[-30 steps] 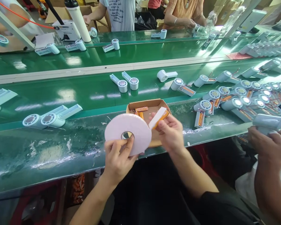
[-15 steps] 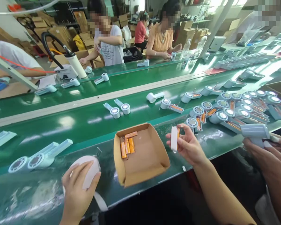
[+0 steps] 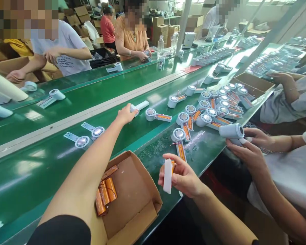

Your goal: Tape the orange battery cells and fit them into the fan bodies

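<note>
My left hand [image 3: 126, 115] is stretched out across the green belt, its fingers closed around the round head of a pale blue handheld fan housing [image 3: 143, 104]. The handle of that housing points away to the right. Close to the table's front edge, my right hand [image 3: 182, 175] pinches an orange battery [image 3: 173, 165] with a white foam strip [image 3: 167, 177] on its face. Below my left forearm stands a cardboard box [image 3: 132, 194] holding several orange batteries [image 3: 107, 190], partly covered by the arm.
Several fan housings with batteries [image 3: 205, 117] crowd the table to the right. Two more housings [image 3: 82, 141] lie on the belt [image 3: 40, 166] at left. At right, a co-worker's hands [image 3: 250, 146] hold another fan body [image 3: 231, 131]. People sit across the belt.
My left hand has left the white tape roll and reached forward onto a fan housing. My view has swung right. The right hand still holds the battery with its foam strip.
</note>
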